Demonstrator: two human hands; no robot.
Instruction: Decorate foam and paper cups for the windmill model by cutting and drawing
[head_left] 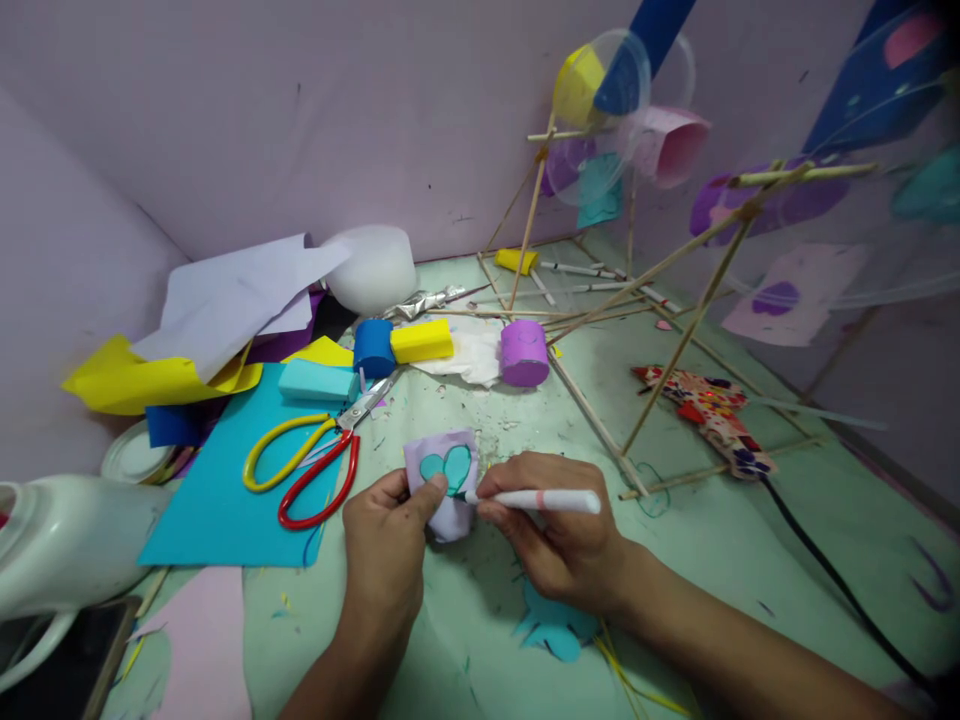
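Observation:
My left hand (pixel 394 530) pinches a small pale lilac paper piece (pixel 454 520) with its thumb across the front. On that paper sits a teal heart-like shape (pixel 457 466) with a dark outline. A white marker pen (pixel 555 501) with a pink band is gripped in my right hand (pixel 559 520), its tip touching or very near the shape's lower edge. Left of my hands lie scissors (pixel 349 435) with one yellow and one red handle, partly over a turquoise sheet (pixel 217 500). Below my right hand are turquoise paper scraps (pixel 559 625).
A frame of thin sticks (pixel 697 330) with hanging paper shapes stands at the right. Behind my hands are a purple paper roll (pixel 524 353), a blue one (pixel 373 348) and a yellow one (pixel 427 341). A white jug (pixel 82 540) stands left; a patterned piece with a black cord (pixel 712 420) lies right.

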